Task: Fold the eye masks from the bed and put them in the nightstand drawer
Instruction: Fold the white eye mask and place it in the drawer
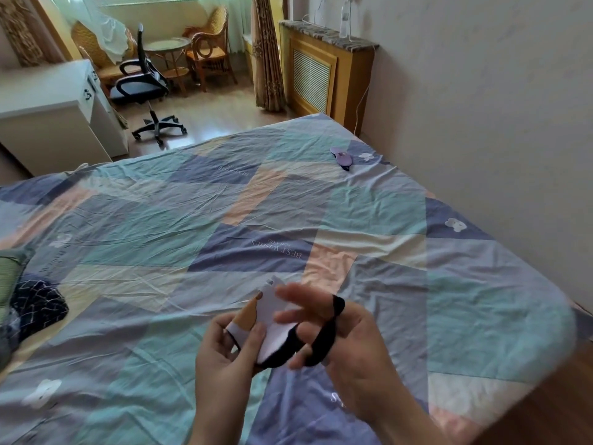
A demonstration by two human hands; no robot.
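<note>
A white eye mask with an orange patch and a black strap is held above the near part of the bed. My left hand grips its left end between thumb and fingers. My right hand has the black strap looped around its fingers, which are spread over the mask. A second eye mask, purple, lies flat on the far right part of the bed, close to the wall. The nightstand drawer is not in view.
A dark patterned cloth and green pillow lie at the bed's left edge. Beyond the bed stand a white desk, a black office chair, wicker chairs and a radiator cover. The wall runs along the right.
</note>
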